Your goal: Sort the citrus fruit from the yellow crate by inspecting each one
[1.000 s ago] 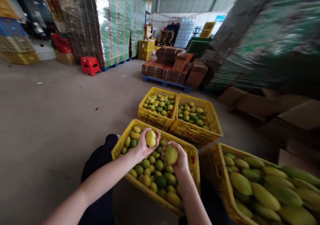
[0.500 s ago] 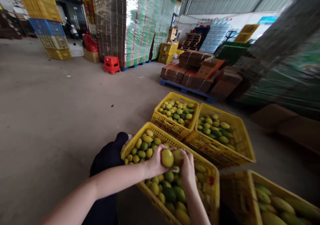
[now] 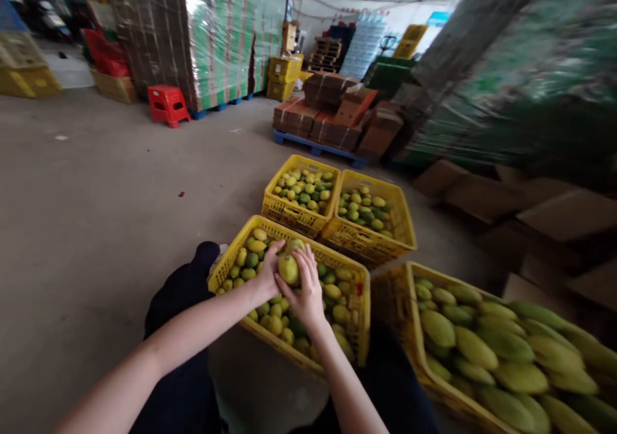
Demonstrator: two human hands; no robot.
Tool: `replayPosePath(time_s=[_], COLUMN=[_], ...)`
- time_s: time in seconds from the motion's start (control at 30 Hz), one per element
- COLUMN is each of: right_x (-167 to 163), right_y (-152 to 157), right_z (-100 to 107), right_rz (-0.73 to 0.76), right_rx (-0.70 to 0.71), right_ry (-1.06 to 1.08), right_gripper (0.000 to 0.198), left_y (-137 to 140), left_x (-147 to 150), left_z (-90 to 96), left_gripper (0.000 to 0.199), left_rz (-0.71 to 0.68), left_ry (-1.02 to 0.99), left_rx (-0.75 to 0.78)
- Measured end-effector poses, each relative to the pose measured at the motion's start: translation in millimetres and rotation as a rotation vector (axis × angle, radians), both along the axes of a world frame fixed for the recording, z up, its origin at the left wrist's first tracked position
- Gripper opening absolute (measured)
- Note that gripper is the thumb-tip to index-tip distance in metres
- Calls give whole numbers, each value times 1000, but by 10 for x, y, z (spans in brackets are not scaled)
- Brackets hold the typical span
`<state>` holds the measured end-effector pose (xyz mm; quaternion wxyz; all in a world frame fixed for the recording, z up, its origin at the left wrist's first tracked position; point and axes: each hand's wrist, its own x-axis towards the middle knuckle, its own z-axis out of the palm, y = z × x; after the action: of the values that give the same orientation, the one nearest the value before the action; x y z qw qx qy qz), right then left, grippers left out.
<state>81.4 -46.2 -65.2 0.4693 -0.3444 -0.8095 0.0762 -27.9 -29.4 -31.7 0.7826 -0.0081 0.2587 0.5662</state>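
Note:
Over the near yellow crate (image 3: 366, 318), my hands meet around two green-yellow mangoes. The front mango (image 3: 288, 270) shows between my fingers, and a second mango (image 3: 295, 246) is partly hidden behind it. My left hand (image 3: 270, 272) grips from the left, its fingers mostly covered by the fruit. My right hand (image 3: 307, 286) closes round the mangoes from the right, fingers curled over their side. Below, the crate holds many loose mangoes (image 3: 274, 323), yellow to dark green.
Two yellow crates (image 3: 301, 225) of similar fruit stand just beyond. At the right, another crate (image 3: 415, 337) holds larger, longer mangoes (image 3: 506, 344). Cardboard (image 3: 573, 212) lies farther right. A red stool (image 3: 168, 105), a blue pallet with flattened boxes (image 3: 315, 146) and wrapped stacks stand behind.
The view has swung right, bringing more of the right-hand crate into sight. My hands have drawn closer together, and my right hand now covers more of the two mangoes.

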Motion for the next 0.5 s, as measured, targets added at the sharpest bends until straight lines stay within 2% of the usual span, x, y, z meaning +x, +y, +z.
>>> replayPosePath(time_s=[0.1,0.2,0.27,0.33,0.4,0.5], right_x=[27,85,132,167,180,160], right_y=[-1,23,48,69,79,70], right_z=[89,168,197,206,206,216], right_rz=[0,-95,-134,-139,-117,-84], right_rx=[81,-43,-166,-237,-244,-163], right_ry=[65,226,324,365,349,292], right_gripper=[60,53,51,50,49,47], left_y=[139,275,322,330,314,280], left_x=[-48,-142,-195,-218,-211,-183], left_z=[77,161,206,231,234,212], left_gripper=[33,28,30,30,30,33], left_rz=[54,113,102,100,103,64], left_ry=[-53,-18,85,224,358,529], left_rx=[-93,-78,4,148,261,337])
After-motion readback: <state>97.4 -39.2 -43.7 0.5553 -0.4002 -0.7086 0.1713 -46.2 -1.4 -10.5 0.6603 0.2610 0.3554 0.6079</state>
